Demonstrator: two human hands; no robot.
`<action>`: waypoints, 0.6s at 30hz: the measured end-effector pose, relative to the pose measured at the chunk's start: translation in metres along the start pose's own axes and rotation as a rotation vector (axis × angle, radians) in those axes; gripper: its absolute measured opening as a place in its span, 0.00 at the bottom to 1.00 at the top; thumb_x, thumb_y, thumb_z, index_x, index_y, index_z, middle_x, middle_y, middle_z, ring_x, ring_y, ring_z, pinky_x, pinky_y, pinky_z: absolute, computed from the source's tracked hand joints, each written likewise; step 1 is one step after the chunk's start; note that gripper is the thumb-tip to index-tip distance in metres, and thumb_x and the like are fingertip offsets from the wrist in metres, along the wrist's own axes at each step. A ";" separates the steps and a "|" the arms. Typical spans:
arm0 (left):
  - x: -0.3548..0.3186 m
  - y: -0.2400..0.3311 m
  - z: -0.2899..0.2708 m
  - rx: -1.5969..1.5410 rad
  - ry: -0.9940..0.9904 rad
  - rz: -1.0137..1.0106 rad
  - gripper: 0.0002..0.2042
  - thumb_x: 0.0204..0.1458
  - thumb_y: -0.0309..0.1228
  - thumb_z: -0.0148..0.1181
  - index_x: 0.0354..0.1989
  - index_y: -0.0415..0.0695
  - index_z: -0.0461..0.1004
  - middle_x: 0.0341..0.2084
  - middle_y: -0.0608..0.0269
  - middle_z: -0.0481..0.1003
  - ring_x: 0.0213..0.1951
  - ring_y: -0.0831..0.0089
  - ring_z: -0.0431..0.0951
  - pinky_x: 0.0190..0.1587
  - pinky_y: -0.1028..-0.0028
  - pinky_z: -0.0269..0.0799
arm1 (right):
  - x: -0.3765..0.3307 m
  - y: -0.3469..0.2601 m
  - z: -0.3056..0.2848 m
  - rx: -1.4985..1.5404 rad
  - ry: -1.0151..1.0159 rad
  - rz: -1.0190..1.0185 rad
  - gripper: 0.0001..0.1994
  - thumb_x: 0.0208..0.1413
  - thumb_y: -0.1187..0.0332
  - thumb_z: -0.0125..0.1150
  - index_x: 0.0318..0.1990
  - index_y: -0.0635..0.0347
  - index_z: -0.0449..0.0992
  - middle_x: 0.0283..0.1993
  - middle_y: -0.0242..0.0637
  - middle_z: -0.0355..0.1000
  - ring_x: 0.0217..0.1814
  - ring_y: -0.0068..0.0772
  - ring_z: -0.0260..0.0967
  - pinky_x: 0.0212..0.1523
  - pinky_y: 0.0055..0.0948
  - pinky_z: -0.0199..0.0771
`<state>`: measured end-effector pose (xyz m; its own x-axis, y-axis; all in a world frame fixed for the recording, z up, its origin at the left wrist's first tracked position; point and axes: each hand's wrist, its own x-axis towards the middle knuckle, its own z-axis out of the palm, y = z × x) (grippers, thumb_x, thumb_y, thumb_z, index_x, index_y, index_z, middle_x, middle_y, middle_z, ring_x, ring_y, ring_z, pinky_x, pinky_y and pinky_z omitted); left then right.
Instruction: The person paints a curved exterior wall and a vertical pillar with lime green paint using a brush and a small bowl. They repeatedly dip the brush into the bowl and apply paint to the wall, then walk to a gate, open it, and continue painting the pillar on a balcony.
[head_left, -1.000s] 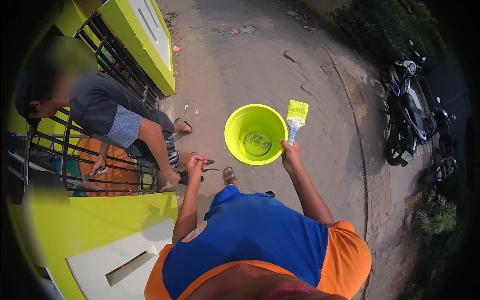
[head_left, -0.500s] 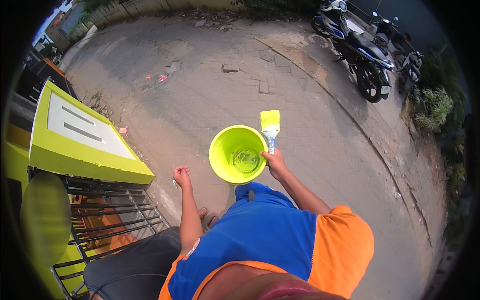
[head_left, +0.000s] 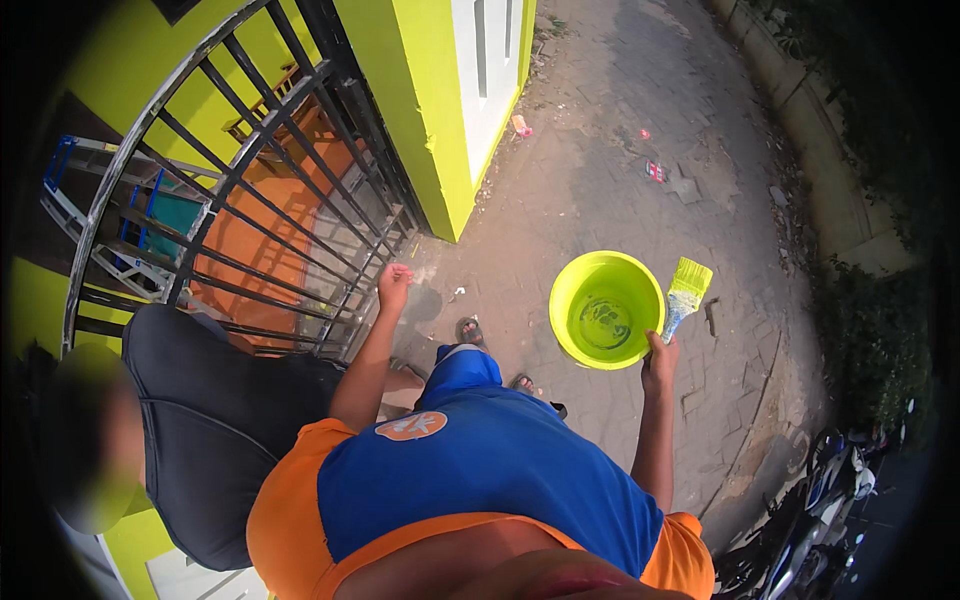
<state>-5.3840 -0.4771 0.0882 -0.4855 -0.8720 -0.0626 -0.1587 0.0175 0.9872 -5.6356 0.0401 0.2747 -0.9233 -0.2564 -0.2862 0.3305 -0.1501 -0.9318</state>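
My right hand [head_left: 659, 360] is closed on the rim of a yellow-green bucket [head_left: 572, 283] and on the handle of a wide paintbrush [head_left: 686, 295] at once. The brush's bristles point up and away from me, coated in the same yellow-green, and its handle is smeared white and blue. Some dull residue shows on the bucket's floor; the rest of the inside is bare. To the left, my left hand [head_left: 395, 287] is held out in front of the gate with its fingers curled in, and no object shows in it. The bucket hangs in front of me, right of my legs.
A black barred gate [head_left: 262, 185] stands at the left, a ladder [head_left: 135, 235] behind it. Beside it rises a yellow-green wall pillar [head_left: 425, 125]. A person in black [head_left: 215, 440] is close at my left. Motorcycles [head_left: 805, 515] stand at the lower right; litter [head_left: 655, 172] lies on the paving.
My view and body have turned left toward the gate, so the gate and pillar fill more of the left. The motorcycles shifted to the lower right. Bucket and brush remain in my right hand.
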 end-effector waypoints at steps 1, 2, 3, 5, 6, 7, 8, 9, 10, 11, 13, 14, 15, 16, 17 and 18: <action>0.016 0.014 -0.003 -0.034 0.029 -0.034 0.06 0.54 0.19 0.52 0.39 0.37 0.71 0.32 0.59 0.77 0.35 0.73 0.78 0.37 0.76 0.77 | 0.024 -0.006 0.023 0.020 -0.053 -0.023 0.14 0.54 0.77 0.57 0.48 0.68 0.71 0.42 0.37 0.76 0.36 0.27 0.75 0.38 0.27 0.74; 0.032 0.028 -0.007 -0.036 0.048 0.057 0.06 0.54 0.19 0.53 0.39 0.38 0.71 0.32 0.60 0.77 0.35 0.74 0.78 0.37 0.76 0.76 | 0.045 -0.010 0.044 -0.024 -0.066 0.001 0.14 0.54 0.77 0.57 0.49 0.68 0.71 0.42 0.37 0.76 0.37 0.28 0.75 0.39 0.27 0.74; 0.052 0.044 -0.010 -0.046 0.048 0.116 0.06 0.54 0.19 0.53 0.40 0.38 0.71 0.32 0.61 0.77 0.35 0.75 0.78 0.37 0.76 0.75 | 0.065 -0.015 0.064 -0.044 -0.100 -0.003 0.14 0.54 0.77 0.57 0.49 0.68 0.71 0.42 0.38 0.76 0.38 0.28 0.75 0.40 0.27 0.74; 0.099 0.096 -0.018 0.004 0.045 0.234 0.07 0.54 0.20 0.54 0.41 0.39 0.72 0.33 0.62 0.77 0.34 0.77 0.77 0.37 0.77 0.74 | 0.097 -0.020 0.109 0.052 -0.179 -0.011 0.15 0.55 0.81 0.54 0.51 0.70 0.71 0.46 0.41 0.75 0.43 0.31 0.75 0.46 0.30 0.74; 0.119 0.118 -0.019 0.048 0.055 0.269 0.07 0.54 0.20 0.54 0.41 0.40 0.72 0.33 0.63 0.77 0.34 0.78 0.77 0.37 0.77 0.73 | 0.111 -0.017 0.131 0.045 -0.166 0.002 0.15 0.55 0.81 0.54 0.51 0.70 0.71 0.46 0.41 0.75 0.43 0.32 0.75 0.46 0.30 0.74; 0.134 0.141 -0.020 0.115 0.074 0.251 0.08 0.53 0.20 0.55 0.42 0.40 0.72 0.33 0.64 0.77 0.33 0.78 0.76 0.37 0.78 0.72 | 0.125 -0.011 0.153 0.055 -0.185 0.009 0.15 0.55 0.81 0.54 0.52 0.70 0.71 0.46 0.41 0.75 0.44 0.32 0.75 0.47 0.31 0.74; 0.152 0.166 -0.021 0.151 0.075 0.358 0.09 0.53 0.20 0.55 0.42 0.40 0.73 0.33 0.64 0.77 0.34 0.78 0.76 0.38 0.77 0.72 | 0.140 -0.006 0.173 0.069 -0.211 0.017 0.15 0.56 0.80 0.54 0.52 0.70 0.70 0.47 0.41 0.75 0.45 0.33 0.75 0.48 0.31 0.74; 0.177 0.195 -0.022 0.220 0.068 0.424 0.10 0.53 0.21 0.56 0.43 0.41 0.73 0.34 0.64 0.77 0.34 0.78 0.76 0.38 0.76 0.71 | 0.157 -0.001 0.193 0.086 -0.227 0.049 0.15 0.56 0.80 0.53 0.52 0.70 0.70 0.47 0.41 0.75 0.46 0.33 0.75 0.49 0.32 0.73; 0.199 0.220 -0.023 0.323 0.073 0.517 0.10 0.51 0.21 0.57 0.43 0.40 0.73 0.36 0.62 0.76 0.37 0.73 0.77 0.41 0.73 0.72 | 0.168 0.005 0.209 0.110 -0.242 0.084 0.16 0.56 0.79 0.53 0.52 0.69 0.70 0.47 0.41 0.75 0.47 0.34 0.75 0.49 0.33 0.73; 0.214 0.252 -0.027 0.386 0.079 0.670 0.11 0.51 0.21 0.57 0.43 0.39 0.72 0.39 0.59 0.75 0.40 0.66 0.77 0.43 0.70 0.73 | 0.172 0.007 0.219 0.142 -0.237 0.134 0.16 0.56 0.79 0.53 0.53 0.69 0.70 0.47 0.41 0.75 0.48 0.35 0.75 0.50 0.34 0.73; 0.256 0.298 -0.030 0.611 0.105 0.833 0.11 0.51 0.23 0.58 0.44 0.40 0.72 0.41 0.57 0.72 0.47 0.57 0.73 0.49 0.62 0.70 | 0.194 0.007 0.244 0.148 -0.251 0.173 0.15 0.57 0.77 0.52 0.52 0.71 0.70 0.46 0.43 0.75 0.45 0.35 0.76 0.47 0.33 0.75; 0.275 0.314 -0.033 0.698 0.088 0.869 0.10 0.51 0.24 0.59 0.42 0.41 0.72 0.42 0.57 0.72 0.48 0.57 0.72 0.51 0.60 0.68 | 0.204 0.008 0.256 0.145 -0.236 0.187 0.15 0.57 0.76 0.52 0.52 0.72 0.70 0.46 0.44 0.75 0.43 0.36 0.76 0.45 0.32 0.77; 0.291 0.324 -0.034 0.789 0.061 0.938 0.11 0.49 0.24 0.60 0.41 0.42 0.73 0.42 0.58 0.72 0.48 0.59 0.72 0.52 0.59 0.67 | 0.214 0.009 0.266 0.160 -0.270 0.187 0.15 0.57 0.76 0.51 0.50 0.72 0.70 0.45 0.44 0.75 0.42 0.36 0.77 0.44 0.31 0.77; 0.307 0.330 -0.035 0.877 0.031 1.008 0.11 0.47 0.25 0.62 0.40 0.43 0.73 0.42 0.58 0.72 0.48 0.61 0.72 0.52 0.59 0.66 | 0.226 0.012 0.279 0.148 -0.275 0.198 0.14 0.57 0.76 0.52 0.50 0.72 0.70 0.44 0.44 0.75 0.42 0.36 0.77 0.44 0.32 0.77; 0.320 0.329 -0.038 0.973 -0.050 1.074 0.11 0.46 0.25 0.62 0.40 0.43 0.73 0.42 0.58 0.72 0.48 0.61 0.72 0.55 0.59 0.65 | 0.237 0.014 0.288 0.134 -0.292 0.207 0.14 0.56 0.76 0.52 0.50 0.71 0.70 0.44 0.43 0.75 0.42 0.36 0.76 0.44 0.32 0.77; 0.324 0.324 -0.043 1.065 -0.145 1.125 0.11 0.45 0.26 0.63 0.39 0.43 0.73 0.42 0.58 0.72 0.49 0.62 0.72 0.57 0.59 0.63 | 0.237 0.015 0.287 0.111 -0.294 0.227 0.14 0.56 0.76 0.52 0.50 0.71 0.70 0.44 0.43 0.75 0.42 0.36 0.76 0.44 0.32 0.77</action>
<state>-5.5560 -0.7752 0.3944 -0.8352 -0.1202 0.5366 -0.1538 0.9879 -0.0180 -5.7935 -0.2976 0.2569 -0.7337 -0.5556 -0.3912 0.5543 -0.1563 -0.8175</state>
